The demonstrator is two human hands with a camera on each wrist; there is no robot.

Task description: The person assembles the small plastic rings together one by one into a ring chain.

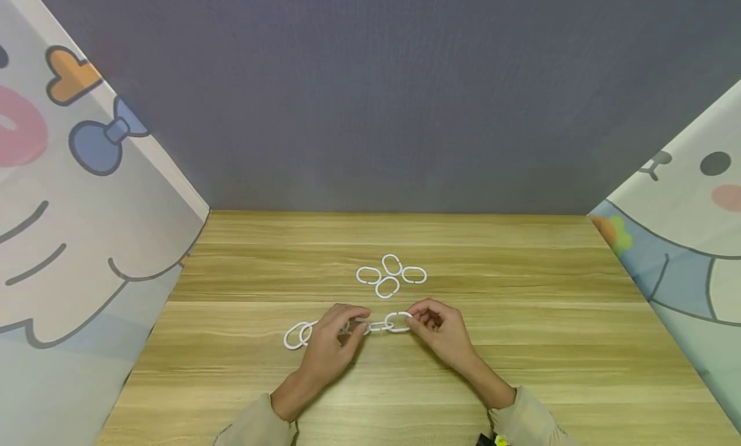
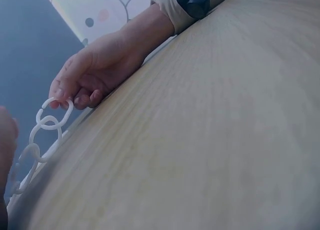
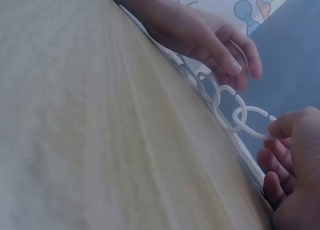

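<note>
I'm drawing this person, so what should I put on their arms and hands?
Draw the left hand and right hand without gloves. Add a beige left sleeve and a matching right sleeve, both stopping short of the hands. By the right cuff, add a dark, chunky gadget with a little yellow.

On the tabletop (image 1: 556,349), four loose white links (image 1: 384,278) in one cluster. Besides those, at least five more: two interlocked links (image 1: 285,338) to the left of the left hand (image 1: 331,343), at least three chained links (image 1: 398,331) between the left hand and the right hand (image 1: 442,330). Cannot tell how many others behind the left fingers. Two hands in all, two sleeves (image 1: 255,427), one black-and-yellow device (image 2: 194,3) at the right wrist. One tabletop, one dark back wall (image 1: 399,98), two cartoon-printed side walls (image 1: 52,208).
</note>
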